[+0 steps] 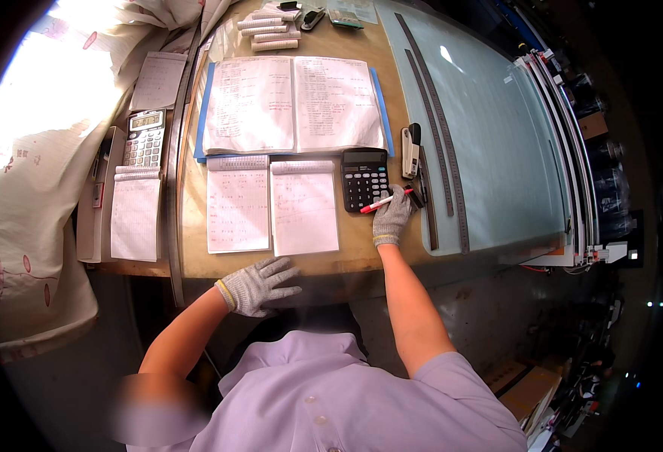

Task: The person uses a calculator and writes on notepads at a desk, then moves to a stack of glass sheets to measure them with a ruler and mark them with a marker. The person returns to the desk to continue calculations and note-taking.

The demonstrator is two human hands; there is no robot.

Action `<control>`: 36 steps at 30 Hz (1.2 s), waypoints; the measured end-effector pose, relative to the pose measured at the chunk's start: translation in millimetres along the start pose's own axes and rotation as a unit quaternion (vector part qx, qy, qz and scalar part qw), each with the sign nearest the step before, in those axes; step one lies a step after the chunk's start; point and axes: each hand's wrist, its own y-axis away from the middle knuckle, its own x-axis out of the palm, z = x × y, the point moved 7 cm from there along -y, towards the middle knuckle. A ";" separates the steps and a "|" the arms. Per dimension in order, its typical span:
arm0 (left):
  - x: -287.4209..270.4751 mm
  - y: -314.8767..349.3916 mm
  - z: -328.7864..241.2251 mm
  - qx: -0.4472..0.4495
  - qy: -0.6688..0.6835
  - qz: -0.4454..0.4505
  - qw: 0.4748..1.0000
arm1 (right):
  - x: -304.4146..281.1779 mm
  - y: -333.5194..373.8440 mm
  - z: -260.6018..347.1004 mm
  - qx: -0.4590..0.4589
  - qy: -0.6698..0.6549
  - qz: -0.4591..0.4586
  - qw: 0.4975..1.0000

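My right hand [391, 220], in a grey knit glove, is closed round a red-and-white pen [376, 204]. The pen slants across the lower right corner of a black desk calculator [365, 178]. My left hand [259, 288], gloved alike, is at the table's front edge with its fingers spread and nothing in it. Just beyond it lie two notepads, one on the left [238, 207] and one on the right [305, 211], both with handwriting. Behind them an open ledger [294, 105] with a blue cover lies flat. A small dark object [416, 197] beside my right hand is partly hidden.
A black-and-white stapler [410, 153] lies right of the calculator. Two long dark rulers [437, 128] rest on a glass sheet [497, 143]. At the left are a silver calculator [145, 139] and another notepad [135, 215]. Stacked pads [275, 34] lie at the back.
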 end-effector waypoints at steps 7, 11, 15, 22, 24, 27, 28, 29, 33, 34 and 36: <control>0.4 -0.6 0.3 0.001 -0.004 0.002 1.000 | -0.5 -0.4 0.5 -0.001 -0.001 0.001 1.000; 1.4 -0.2 0.6 0.001 0.000 0.001 1.000 | -0.2 0.1 0.9 0.001 0.000 0.002 1.000; 2.6 -0.2 0.8 0.004 -0.005 0.001 1.000 | 1.0 0.5 -1.1 -0.001 -0.002 -0.001 1.000; 2.3 -0.8 0.8 0.003 -0.005 0.006 1.000 | 1.2 0.9 -1.4 0.007 -0.005 0.003 1.000; 1.7 -1.3 0.9 0.004 -0.005 0.006 1.000 | 0.9 1.1 -2.6 0.015 -0.013 0.003 1.000; 1.4 0.2 0.5 0.003 -0.003 0.002 1.000 | -14.6 -4.0 14.2 -0.049 -0.002 -0.087 0.995; 1.6 0.1 0.2 0.001 -0.002 0.000 1.000 | -17.0 -2.9 14.3 -0.038 -0.008 -0.096 0.995; 5.0 0.7 -0.4 0.009 -0.003 0.003 1.000 | -20.6 1.4 15.3 -0.027 -0.015 -0.105 0.994; 10.3 -1.4 -0.1 0.046 -0.029 0.001 0.998 | 18.7 61.8 -19.1 0.062 -0.245 0.008 0.967; 11.4 1.7 -2.4 0.044 -0.036 -0.001 0.998 | 19.2 66.7 7.7 0.071 -0.277 0.040 0.958; 8.2 1.6 -1.6 0.014 -0.034 0.007 0.999 | -4.3 52.9 76.2 0.053 -0.316 0.077 0.944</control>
